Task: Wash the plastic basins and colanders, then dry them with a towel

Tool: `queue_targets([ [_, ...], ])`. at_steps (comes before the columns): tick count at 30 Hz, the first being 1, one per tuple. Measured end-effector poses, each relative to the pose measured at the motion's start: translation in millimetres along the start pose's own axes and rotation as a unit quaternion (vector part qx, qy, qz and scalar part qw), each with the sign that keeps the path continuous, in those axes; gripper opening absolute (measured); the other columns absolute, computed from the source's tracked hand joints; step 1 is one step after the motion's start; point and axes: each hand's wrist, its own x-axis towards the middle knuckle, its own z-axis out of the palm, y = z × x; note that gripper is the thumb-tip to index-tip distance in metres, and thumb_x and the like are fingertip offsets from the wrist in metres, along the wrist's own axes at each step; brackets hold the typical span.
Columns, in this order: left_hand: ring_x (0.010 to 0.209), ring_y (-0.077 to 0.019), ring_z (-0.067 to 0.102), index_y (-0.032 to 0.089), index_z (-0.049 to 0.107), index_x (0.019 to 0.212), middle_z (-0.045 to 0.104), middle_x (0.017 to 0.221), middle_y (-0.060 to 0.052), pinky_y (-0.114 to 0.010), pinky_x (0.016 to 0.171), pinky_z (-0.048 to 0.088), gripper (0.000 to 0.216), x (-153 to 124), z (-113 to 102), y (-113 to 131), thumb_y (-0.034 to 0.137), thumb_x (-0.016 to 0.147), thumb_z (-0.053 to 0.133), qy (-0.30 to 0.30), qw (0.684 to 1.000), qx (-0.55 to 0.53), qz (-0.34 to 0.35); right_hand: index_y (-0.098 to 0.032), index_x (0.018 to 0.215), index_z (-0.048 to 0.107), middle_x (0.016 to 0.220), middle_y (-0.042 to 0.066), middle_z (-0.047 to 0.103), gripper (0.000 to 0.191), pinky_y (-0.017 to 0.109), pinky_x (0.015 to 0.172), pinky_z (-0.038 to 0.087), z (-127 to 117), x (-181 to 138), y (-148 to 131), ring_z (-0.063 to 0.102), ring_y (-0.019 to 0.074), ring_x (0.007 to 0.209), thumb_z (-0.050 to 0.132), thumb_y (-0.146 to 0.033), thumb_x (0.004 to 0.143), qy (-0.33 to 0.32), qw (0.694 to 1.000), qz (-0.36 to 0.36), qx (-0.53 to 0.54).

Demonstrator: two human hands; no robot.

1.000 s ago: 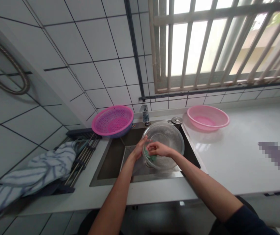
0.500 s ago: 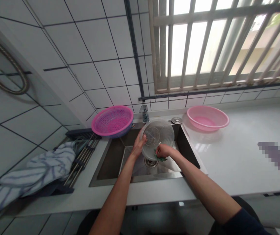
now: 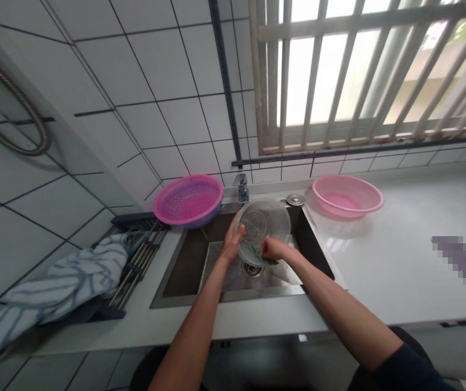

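Note:
Over the sink [image 3: 171, 274] I hold a clear, ribbed plastic bowl [image 3: 275, 220], tilted so that its round base shows. My left hand [image 3: 233, 239] grips the bowl's left side, thumb on the near face and fingers partly hidden. My right hand [image 3: 273, 248] is closed on a green cloth [image 3: 258, 253], or a scouring pad, pressed against the bowl's lower part; its exact kind is hard to make out. Below the bowl lies the drain [image 3: 252, 270]. Behind it stands the chrome faucet [image 3: 241, 190].
Pink and purple baskets [image 3: 190, 201] are stacked at the sink's back left corner. A pink basin [image 3: 346, 196] sits on the right counter, beside a metal drain cover [image 3: 295, 200]. On the left, a striped towel [image 3: 86, 266] lies over a rack [image 3: 139, 260].
My right hand has shifted slightly with the green cloth along the bowl's lower side. The left hand keeps its hold, and the bowl stays almost in place.

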Motion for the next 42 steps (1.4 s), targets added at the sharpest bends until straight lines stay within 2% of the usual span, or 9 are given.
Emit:
queue_targets([
  [6, 0.111, -0.03, 0.067, 0.028, 0.04, 0.162, 0.059, 0.147, -0.013, -0.048, 0.099, 0.054, 0.089, -4.0, 5.8, 1.9, 0.076, 0.09, 0.058, -0.021, 1.0, -0.014, -0.018, -0.015, 0.065, 0.071, 0.063, 0.006, 0.068, 0.014, 0.027, 0.063, 0.043, -2.8, 0.4, 14.8, 0.06, 0.0183, 0.062, 0.068, -0.002, 0.063, -0.014, 1.0, 0.017, -0.006],
  [10, 0.134, -0.0347, 0.056, 0.027, 0.047, 0.159, 0.054, 0.156, -0.013, -0.047, 0.108, 0.05, 0.085, -5.3, 13.0, 1.6, 0.071, 0.088, 0.065, -0.05, 0.998, 0.0, 0.035, -0.016, 0.094, 0.076, 0.082, 0.002, 0.072, 0.021, 0.022, 0.065, 0.045, 13.7, 1.1, -8.7, 0.059, 0.0135, 0.068, 0.068, -0.014, 0.075, -0.055, 0.992, -0.078, 0.087],
  [13, 0.127, -0.0332, 0.06, 0.026, 0.046, 0.159, 0.058, 0.15, -0.013, -0.047, 0.105, 0.051, 0.083, -5.2, 13.1, 1.6, 0.072, 0.091, 0.061, -0.021, 0.999, -0.003, 0.044, -0.014, 0.106, 0.073, 0.093, 0.003, 0.071, 0.027, 0.022, 0.07, 0.046, 16.1, 2.4, -17.2, 0.059, 0.0132, 0.076, 0.065, -0.025, 0.083, -0.031, 0.966, -0.167, 0.198],
  [18, 0.108, -0.0285, 0.067, 0.026, 0.043, 0.16, 0.063, 0.139, -0.013, -0.046, 0.097, 0.054, 0.085, -3.6, 7.3, -1.0, 0.072, 0.091, 0.061, -0.005, 1.0, -0.021, 0.019, -0.015, 0.084, 0.071, 0.07, -0.003, 0.063, 0.017, 0.02, 0.06, 0.037, 4.2, 2.3, 0.4, 0.051, 0.0095, 0.062, 0.067, -0.01, 0.068, -0.078, 0.993, -0.058, 0.061],
  [23, 0.129, -0.034, 0.061, 0.027, 0.037, 0.164, 0.054, 0.155, -0.014, -0.053, 0.109, 0.048, 0.084, -6.5, 9.9, -0.6, 0.071, 0.094, 0.055, -0.054, 0.999, 0.006, 0.008, -0.016, 0.081, 0.068, 0.065, -0.005, 0.059, 0.017, 0.021, 0.058, 0.034, 7.3, -1.3, -2.2, 0.047, 0.0089, 0.059, 0.064, -0.011, 0.065, -0.119, 0.983, -0.08, 0.118],
  [29, 0.159, -0.0306, 0.028, 0.025, 0.043, 0.161, 0.037, 0.17, -0.01, -0.051, 0.132, 0.015, 0.077, -11.6, 20.6, 6.7, 0.065, 0.097, 0.056, -0.149, 0.984, 0.07, 0.069, -0.019, 0.083, 0.06, 0.071, -0.005, 0.056, 0.026, 0.022, 0.056, 0.035, 5.6, -3.2, -27.7, 0.044, 0.0087, 0.06, 0.077, -0.029, 0.067, -0.033, 0.882, -0.118, 0.455],
  [35, 0.155, -0.0331, 0.036, 0.024, 0.042, 0.157, 0.041, 0.165, -0.015, -0.053, 0.128, 0.027, 0.08, -10.2, 24.8, 2.2, 0.06, 0.091, 0.07, -0.16, 0.983, 0.065, 0.068, -0.025, 0.093, 0.053, 0.084, -0.003, 0.063, 0.039, 0.02, 0.069, 0.048, -21.2, 6.2, -19.9, 0.06, 0.0116, 0.076, 0.079, -0.026, 0.065, 0.185, 0.723, -0.066, 0.662],
  [38, 0.143, -0.0338, 0.051, 0.022, 0.038, 0.153, 0.044, 0.159, -0.019, -0.054, 0.12, 0.04, 0.088, -12.1, 25.8, 0.6, 0.05, 0.082, 0.082, -0.174, 0.981, 0.066, 0.051, -0.025, 0.096, 0.053, 0.083, -0.003, 0.063, 0.042, 0.022, 0.067, 0.048, -21.8, 6.0, -18.5, 0.06, 0.0125, 0.073, 0.08, -0.029, 0.065, 0.176, 0.735, -0.061, 0.652],
  [42, 0.136, -0.0316, 0.057, 0.022, 0.021, 0.159, 0.042, 0.158, -0.022, -0.052, 0.116, 0.044, 0.101, -14.2, 25.6, 0.4, 0.036, 0.079, 0.082, -0.17, 0.983, 0.047, 0.046, -0.022, 0.101, 0.06, 0.082, -0.003, 0.063, 0.043, 0.022, 0.061, 0.042, -7.2, 2.7, -24.0, 0.056, 0.0114, 0.068, 0.081, -0.036, 0.066, 0.107, 0.803, -0.082, 0.581],
])
